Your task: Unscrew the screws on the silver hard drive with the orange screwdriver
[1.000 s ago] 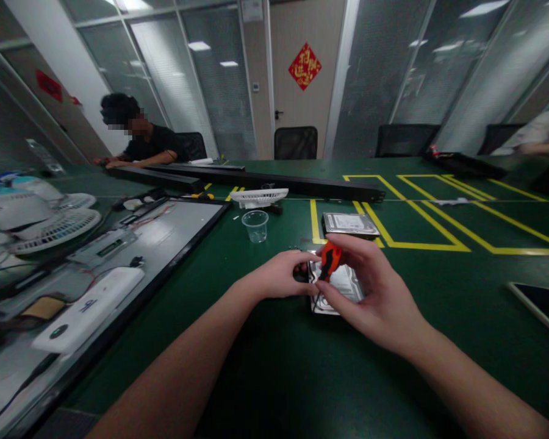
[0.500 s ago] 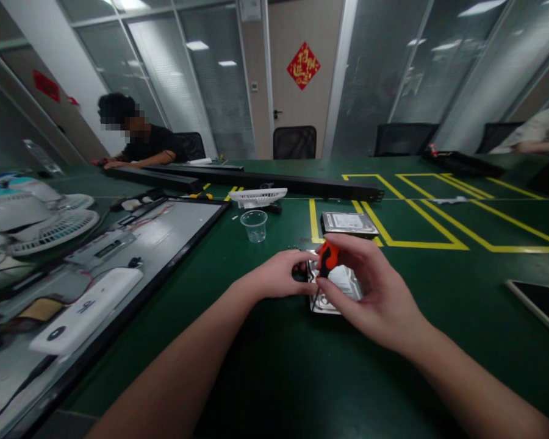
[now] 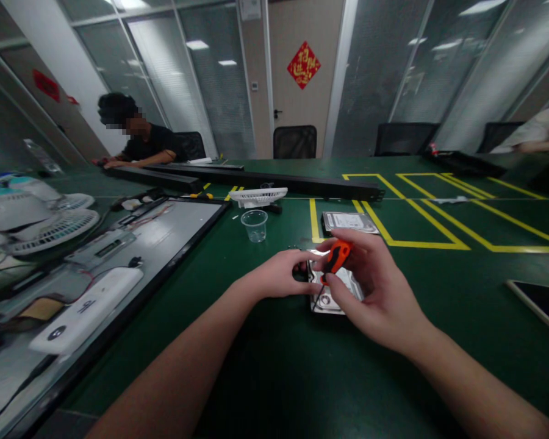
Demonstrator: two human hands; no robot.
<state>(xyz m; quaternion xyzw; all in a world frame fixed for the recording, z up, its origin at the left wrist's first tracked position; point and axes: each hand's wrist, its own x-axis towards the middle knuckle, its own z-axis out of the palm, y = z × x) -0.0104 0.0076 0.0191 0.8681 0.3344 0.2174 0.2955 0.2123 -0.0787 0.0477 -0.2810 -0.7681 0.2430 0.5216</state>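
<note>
An orange-and-black screwdriver (image 3: 339, 256) is held in my right hand (image 3: 379, 292), fingers closed around its handle. Its thin shaft slants down to the left, with the tip at the near left corner of a silver hard drive (image 3: 345, 285). That drive lies on the green table, partly covered by both hands. My left hand (image 3: 283, 274) grips the drive's left side, thumb and fingers curved over its edge close to the screwdriver. Just beyond my right hand lies a second hard drive (image 3: 350, 222) with a white label.
A clear plastic cup (image 3: 254, 226) and a white fan part (image 3: 258, 196) stand beyond my left hand. A large panel (image 3: 165, 244) carrying a white device (image 3: 89, 311) fills the left side. Long black bars (image 3: 283, 182) cross behind. At right lies a phone (image 3: 542, 305). Another person (image 3: 150, 143) sits far left.
My right hand has turned the screwdriver, so the handle now leans farther right and shows more orange. My left hand and the hard drive stay in place.
</note>
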